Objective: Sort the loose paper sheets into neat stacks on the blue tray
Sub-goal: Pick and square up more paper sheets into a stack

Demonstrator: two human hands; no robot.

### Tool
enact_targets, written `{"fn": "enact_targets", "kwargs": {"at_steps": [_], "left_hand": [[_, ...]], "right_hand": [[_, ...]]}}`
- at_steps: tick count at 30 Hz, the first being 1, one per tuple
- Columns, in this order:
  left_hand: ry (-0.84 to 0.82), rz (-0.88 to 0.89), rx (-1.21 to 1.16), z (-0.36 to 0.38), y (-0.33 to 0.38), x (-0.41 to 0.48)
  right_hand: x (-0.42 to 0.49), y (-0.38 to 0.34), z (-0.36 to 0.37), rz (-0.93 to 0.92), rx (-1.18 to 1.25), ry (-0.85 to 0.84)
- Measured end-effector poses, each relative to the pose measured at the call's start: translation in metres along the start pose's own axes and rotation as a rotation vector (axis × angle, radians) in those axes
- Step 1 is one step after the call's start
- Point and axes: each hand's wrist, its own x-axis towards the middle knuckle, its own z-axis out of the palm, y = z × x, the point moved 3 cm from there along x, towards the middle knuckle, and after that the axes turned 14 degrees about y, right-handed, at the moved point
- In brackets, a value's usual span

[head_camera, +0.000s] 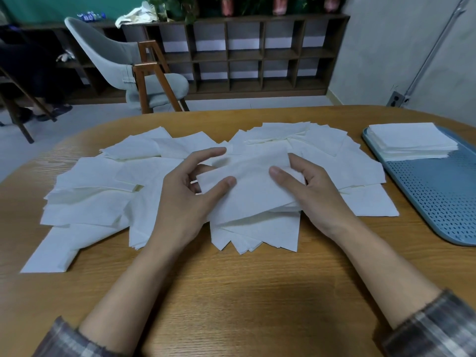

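Both hands grasp a small bundle of white sheets [253, 188] mid-table: the left hand [185, 194] pinches its left edge, the right hand [318, 195] its right. Loose sheets [87, 202] lie scattered beneath across the wooden table [231, 292]. At far right, a neat stack [409, 140] sits on the blue tray [438, 199].
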Motion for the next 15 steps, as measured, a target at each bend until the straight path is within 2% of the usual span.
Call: {"fn": "enact_targets", "kwargs": {"at_steps": [7,15], "left_hand": [[-0.036,-0.068,-0.045,0.0015,-0.003,-0.0005],[-0.007,-0.022,-0.001,0.0004,-0.006,0.0014]], "right_hand": [[-0.0023,-0.0003,0.0061,0.013,0.0,-0.077],[-0.0047,-0.0034,0.0072,-0.027,-0.059,-0.09]]}}
